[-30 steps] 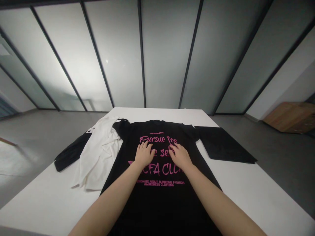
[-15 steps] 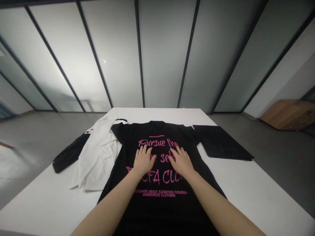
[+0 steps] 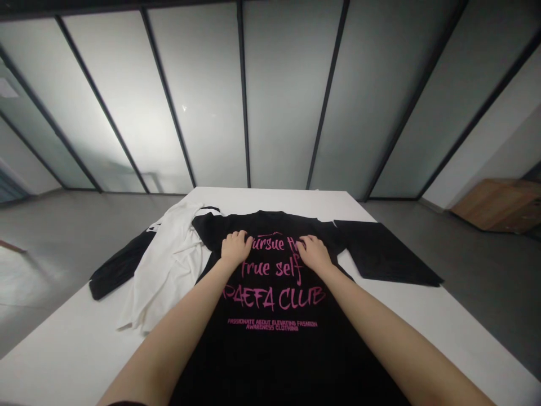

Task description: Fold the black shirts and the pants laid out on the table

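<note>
Roughly centred on the white table (image 3: 84, 338), a black T-shirt (image 3: 274, 361) lies flat, back or front up I cannot tell, with its pink print (image 3: 274, 282) facing my camera. Both hands sit palms down on it just below the collar: the left hand (image 3: 235, 248) and the right hand (image 3: 311, 253), well apart, either side of the top line of print. Fingers (image 3: 243, 237) lie close together, slightly curled, with no pinch showing; this reads as pressing cloth to the tabletop, not lifting it. Beside the shirt's left lies a rumpled white garment (image 3: 169, 265) over a black sleeve (image 3: 120, 269). Opposite, a flat black panel (image 3: 382, 254) extends outward, possibly the shirt's own sleeve.
</note>
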Demonstrator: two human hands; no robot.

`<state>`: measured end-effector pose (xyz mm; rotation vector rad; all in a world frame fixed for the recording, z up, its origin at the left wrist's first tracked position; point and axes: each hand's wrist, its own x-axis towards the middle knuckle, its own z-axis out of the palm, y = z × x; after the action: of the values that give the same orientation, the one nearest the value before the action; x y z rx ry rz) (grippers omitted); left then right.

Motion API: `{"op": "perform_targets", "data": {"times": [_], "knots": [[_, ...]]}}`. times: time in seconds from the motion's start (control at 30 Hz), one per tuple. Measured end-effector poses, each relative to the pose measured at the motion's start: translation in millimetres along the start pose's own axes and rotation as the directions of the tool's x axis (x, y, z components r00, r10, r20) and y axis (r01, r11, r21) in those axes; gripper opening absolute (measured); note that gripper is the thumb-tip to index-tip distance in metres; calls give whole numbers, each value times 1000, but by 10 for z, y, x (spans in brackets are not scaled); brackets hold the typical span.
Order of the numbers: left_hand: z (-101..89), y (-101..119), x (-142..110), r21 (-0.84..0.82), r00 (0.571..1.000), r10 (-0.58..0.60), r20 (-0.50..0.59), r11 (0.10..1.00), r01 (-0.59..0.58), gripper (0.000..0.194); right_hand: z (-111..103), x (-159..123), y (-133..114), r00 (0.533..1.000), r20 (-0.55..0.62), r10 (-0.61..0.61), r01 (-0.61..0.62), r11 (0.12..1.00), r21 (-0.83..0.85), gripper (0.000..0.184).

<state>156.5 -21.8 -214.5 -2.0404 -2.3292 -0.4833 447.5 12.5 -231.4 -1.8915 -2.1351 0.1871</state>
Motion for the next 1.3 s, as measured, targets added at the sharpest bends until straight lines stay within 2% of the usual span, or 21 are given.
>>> {"op": "perform_targets", "data": {"times": [0.13,0.23,0.33,0.43,0.5,0.57,0.67,0.77,0.93,1.07,1.17,1.23,1.3], "knots": [[-29,-445,205,29,984,-170,-48,985,172,49,45,147,210,996,-61,68,-69,997,-15,51],[26,-658,148,45,959,-255,-123,964,262,52,84,126,263,987,-116,109,-112,994,-17,54],[29,-636,-32,45,914,-327,-241,937,348,60,56,28,268,944,-264,196,-196,980,26,47],[-38,-503,-216,94,901,-371,-226,912,400,63,-28,-116,326,877,-341,340,-336,939,72,43],[-87,-434,-290,132,916,-374,-147,910,393,61,-81,-212,385,865,-291,410,-415,909,47,47],[-121,-401,-319,140,925,-374,-68,914,380,56,-117,-289,422,877,-204,436,-443,896,9,56],[-144,-402,-324,110,924,-381,-6,919,380,48,-145,-363,405,898,-105,427,-430,903,0,63],[-156,-430,-364,90,934,-357,29,931,353,44,-155,-426,343,912,-50,407,-408,913,-7,61],[-196,-501,-600,134,948,-288,134,953,270,45,-178,-630,346,949,46,313,-308,947,-92,55],[-331,-557,-888,250,929,-265,259,947,200,44,-220,-880,575,955,179,236,-206,963,-173,54],[-532,-566,-1093,331,893,-237,383,938,106,39,-296,-1033,873,925,330,188,-140,977,-163,55],[-683,-548,-1162,352,869,-219,444,934,55,40,-392,-1064,1047,909,387,155,-110,985,-136,55],[-804,-511,-1128,355,877,-200,436,934,36,46,-518,-1010,1122,912,388,134,-93,988,-123,45]]}}
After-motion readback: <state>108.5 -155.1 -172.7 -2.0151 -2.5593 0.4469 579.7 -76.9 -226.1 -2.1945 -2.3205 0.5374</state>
